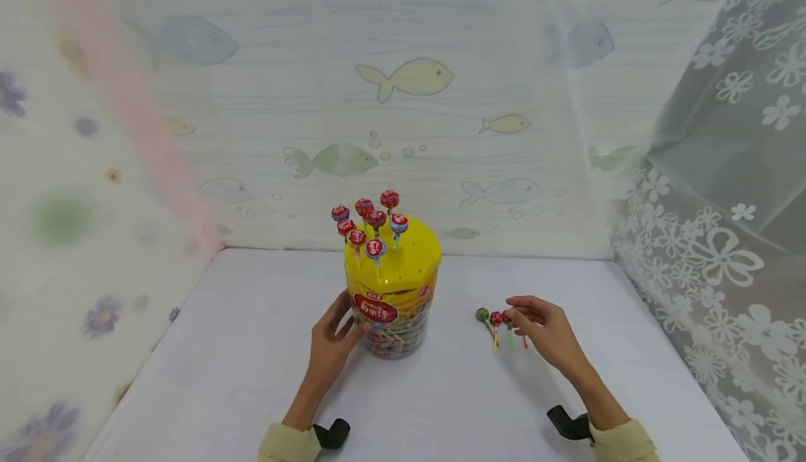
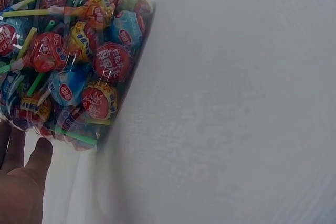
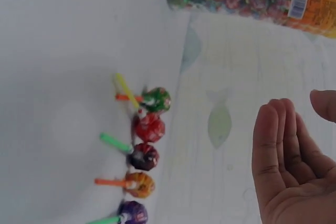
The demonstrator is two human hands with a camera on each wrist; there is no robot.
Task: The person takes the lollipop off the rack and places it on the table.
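A clear plastic tub (image 1: 392, 322) full of wrapped lollipops, with a yellow lid (image 1: 418, 248), stands upright on the table. Several lollipops (image 1: 376, 220) stick up from the lid's left part. My left hand (image 1: 334, 339) grips the tub's lower left side, thumb at the front; its other fingers are partly hidden in the head view. To the right, several lollipops (image 3: 149, 127) lie in a row with coloured sticks. Just above them hovers my right hand (image 1: 544, 329). In the right wrist view its fingers and thumb are apart with nothing between them.
The white table (image 1: 252, 308) meets a fish-patterned curtain (image 1: 504, 224) behind the tub. A flowered curtain (image 1: 75, 238) borders the left side, and white lace (image 1: 724, 273) hangs at the right. A black wrist device (image 1: 569, 423) is strapped on each forearm.
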